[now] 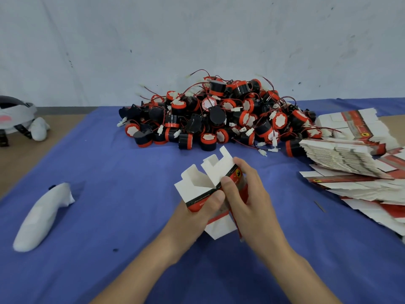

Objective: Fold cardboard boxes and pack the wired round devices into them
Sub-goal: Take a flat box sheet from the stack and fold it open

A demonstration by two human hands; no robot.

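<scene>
A white and red cardboard box is held above the blue cloth at the centre, its notched white flaps standing open and pointing away from me. My left hand grips its left side with the thumb on the red band. My right hand grips its right side, thumb pressed on the front panel. A big heap of black and red round devices with thin red wires and white plugs lies behind the box. Flat unfolded boxes are stacked at the right.
A blue cloth covers the table. A long white wrapped object lies on the cloth at the left. A grey and white headset-like thing sits at the far left on bare brown tabletop. A pale wall stands behind.
</scene>
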